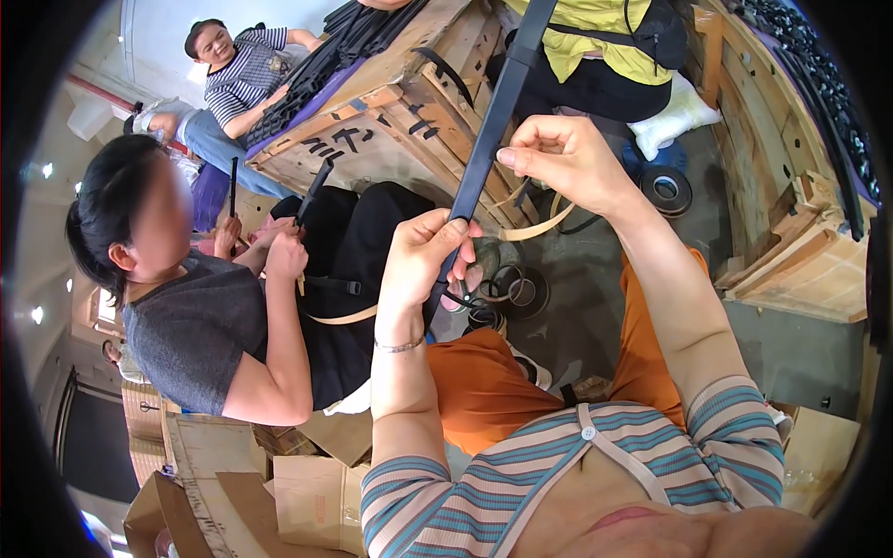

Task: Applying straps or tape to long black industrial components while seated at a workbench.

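Observation:
A long dark belt (493, 130) runs slanting from the top of the view down past my left wrist, with a raised band around its upper part. My left hand (423, 251) is closed on its lower part, thumb pressed flat on the front. Just right of the belt is my right hand (567, 163), its fingers curled into a pinch and the thumb tip at the belt's edge. Whatever that pinch may hold is too small to make out. Below the hands hangs a tan strip (539, 226), partly hidden behind my right wrist.
At my left a seated co-worker (214, 298) handles a black strap (316, 191). Another person (246, 74) leans by a wooden crate (372, 139) heaped with black straps. More crates (781, 139) stand right. Rolls of tape (667, 191) and cardboard boxes (316, 502) lie around.

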Action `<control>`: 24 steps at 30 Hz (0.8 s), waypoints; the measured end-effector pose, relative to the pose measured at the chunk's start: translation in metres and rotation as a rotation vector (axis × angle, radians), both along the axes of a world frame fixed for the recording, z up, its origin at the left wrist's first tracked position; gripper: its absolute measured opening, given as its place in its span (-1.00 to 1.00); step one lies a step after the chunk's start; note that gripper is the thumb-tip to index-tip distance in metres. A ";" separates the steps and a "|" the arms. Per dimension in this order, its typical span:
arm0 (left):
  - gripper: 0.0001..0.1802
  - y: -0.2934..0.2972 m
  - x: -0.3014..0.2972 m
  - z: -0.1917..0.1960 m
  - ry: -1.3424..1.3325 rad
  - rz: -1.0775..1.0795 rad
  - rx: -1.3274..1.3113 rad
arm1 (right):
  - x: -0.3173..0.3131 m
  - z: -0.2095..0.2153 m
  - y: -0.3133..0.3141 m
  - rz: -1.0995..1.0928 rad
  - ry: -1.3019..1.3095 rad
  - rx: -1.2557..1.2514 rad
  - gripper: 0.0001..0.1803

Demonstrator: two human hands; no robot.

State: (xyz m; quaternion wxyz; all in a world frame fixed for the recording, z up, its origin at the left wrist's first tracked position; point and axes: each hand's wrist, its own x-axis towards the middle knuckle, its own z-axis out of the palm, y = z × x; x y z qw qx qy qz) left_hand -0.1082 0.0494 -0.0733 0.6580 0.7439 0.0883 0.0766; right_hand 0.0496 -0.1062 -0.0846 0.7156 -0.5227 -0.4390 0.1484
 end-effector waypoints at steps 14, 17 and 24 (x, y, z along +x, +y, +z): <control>-0.76 0.002 -0.001 0.000 -0.011 0.003 0.013 | 0.000 -0.001 0.002 -0.041 -0.020 -0.004 -0.77; -0.76 0.001 0.000 0.000 -0.007 0.007 0.014 | 0.000 -0.001 0.002 -0.025 0.000 0.009 -0.77; -0.76 -0.003 0.001 -0.001 -0.003 0.014 0.061 | 0.003 -0.008 0.006 -0.110 -0.032 -0.048 -0.73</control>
